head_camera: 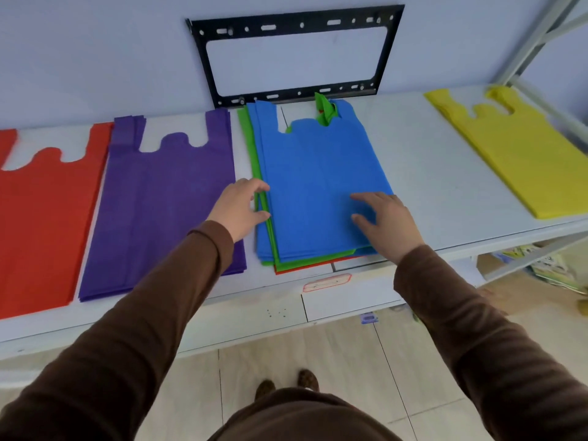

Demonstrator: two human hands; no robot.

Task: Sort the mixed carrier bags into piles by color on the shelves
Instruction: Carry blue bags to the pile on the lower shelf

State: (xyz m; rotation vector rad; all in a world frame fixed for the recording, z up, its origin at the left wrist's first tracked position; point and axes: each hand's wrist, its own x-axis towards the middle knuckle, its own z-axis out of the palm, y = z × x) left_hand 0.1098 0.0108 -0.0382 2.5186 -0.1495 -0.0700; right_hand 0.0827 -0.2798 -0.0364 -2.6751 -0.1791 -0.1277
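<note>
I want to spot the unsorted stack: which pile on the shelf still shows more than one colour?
The middle pile under both hands: blue on top, green and red edges beneath. The red, purple and yellow piles each show one colour.

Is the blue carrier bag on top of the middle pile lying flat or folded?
Flat: the blue carrier bag lies spread at full length, both handles showing.
</note>
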